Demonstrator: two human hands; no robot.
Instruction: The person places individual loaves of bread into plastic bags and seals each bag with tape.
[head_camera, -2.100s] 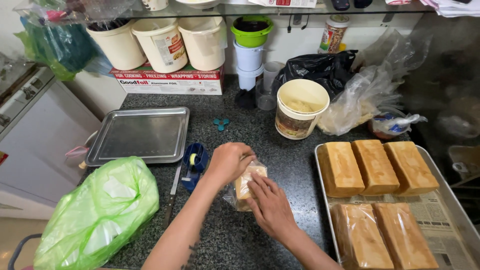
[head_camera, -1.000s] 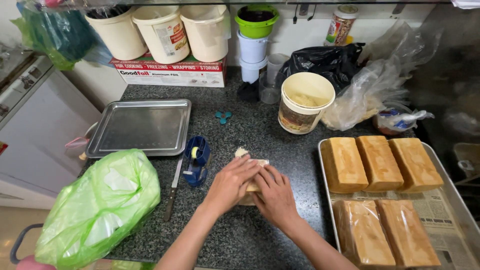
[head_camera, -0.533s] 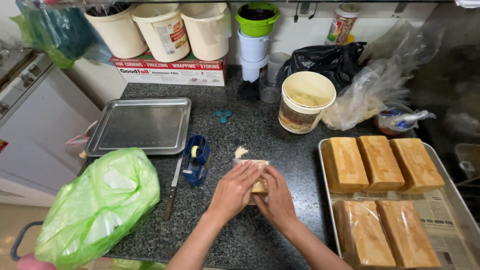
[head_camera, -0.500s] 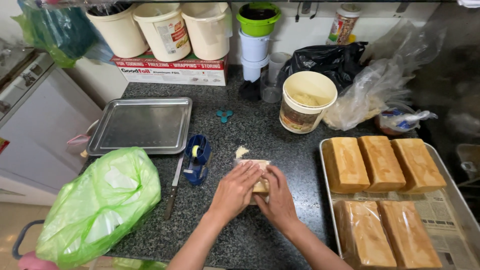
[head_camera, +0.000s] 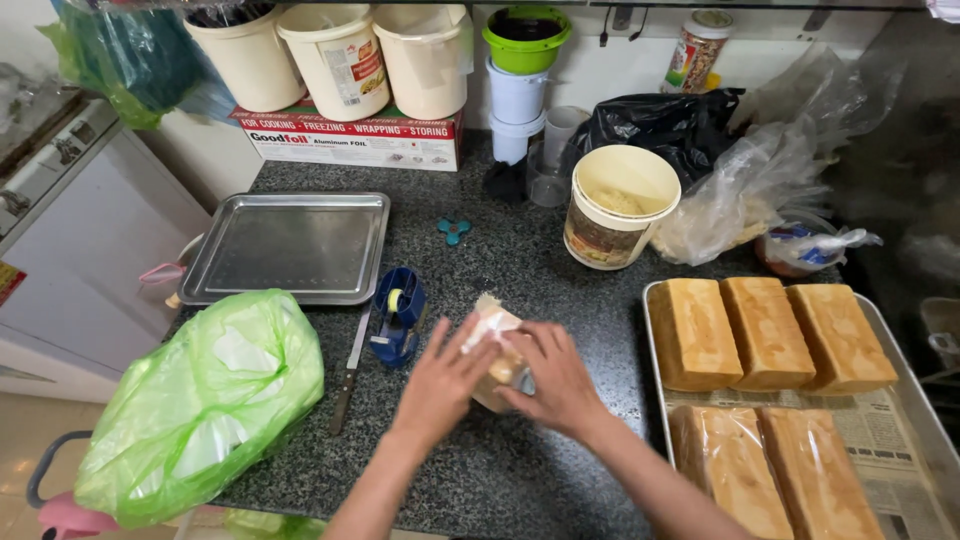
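A slice of cake in a clear plastic wrap lies on the dark speckled counter in front of me. My left hand holds its left side, fingers spread over the wrap. On the right side, my right hand presses and pinches the plastic. A loose flap of wrap sticks up at the far end. A blue tape dispenser stands just left of my left hand, with a knife lying beside it.
An empty steel tray sits at the back left, a green plastic bag at the front left. A tray lined with newspaper holds several cake loaves on the right. A cream tub, buckets, a foil box and bags stand behind.
My hands have lifted and turned the wrapped slice; its plastic end now sticks up between them. The view has tilted slightly.
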